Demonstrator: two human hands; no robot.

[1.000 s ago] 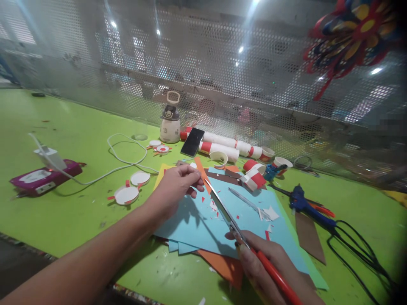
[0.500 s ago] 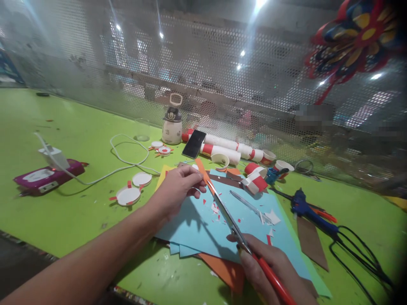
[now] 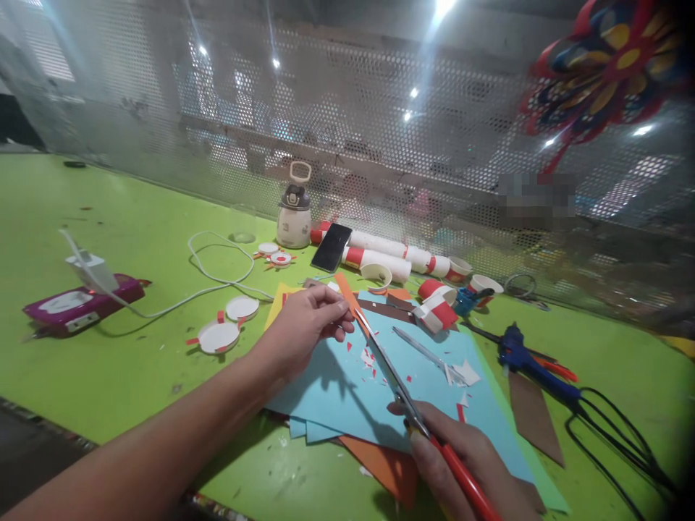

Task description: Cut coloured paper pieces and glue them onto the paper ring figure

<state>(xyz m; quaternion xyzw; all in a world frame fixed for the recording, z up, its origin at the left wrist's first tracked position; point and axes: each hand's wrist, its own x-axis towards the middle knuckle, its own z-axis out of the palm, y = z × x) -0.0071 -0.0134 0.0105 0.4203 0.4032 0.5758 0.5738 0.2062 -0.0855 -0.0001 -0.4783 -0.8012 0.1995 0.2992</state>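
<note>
Between the thumb and fingers of my left hand (image 3: pixel 312 325) is a narrow orange paper strip (image 3: pixel 347 291). My right hand (image 3: pixel 461 449) is wrapped round the red handles of a pair of scissors (image 3: pixel 399 391). The blades reach up and left, and their tips meet the strip's lower part; whether they are fully closed there I cannot tell. Light blue paper sheets (image 3: pixel 347 405) lie in a stack beneath both hands, strewn with small red and white scraps (image 3: pixel 369 362). On the stack, right of the blades, lies a pen-like clear stick (image 3: pixel 420 346).
A blue glue gun (image 3: pixel 537 369) with a black cord lies at right, by a brown strip (image 3: pixel 535 416). Behind are cut paper cups (image 3: pixel 437 304), paper-cup tubes (image 3: pixel 380 262), a phone (image 3: pixel 331 247) and a bottle (image 3: pixel 294 217). White discs (image 3: pixel 218 337) and a purple power strip (image 3: pixel 81 304) lie left.
Both hands stay almost where they were, the strip still between the blade tips. The view has shifted very slightly.
</note>
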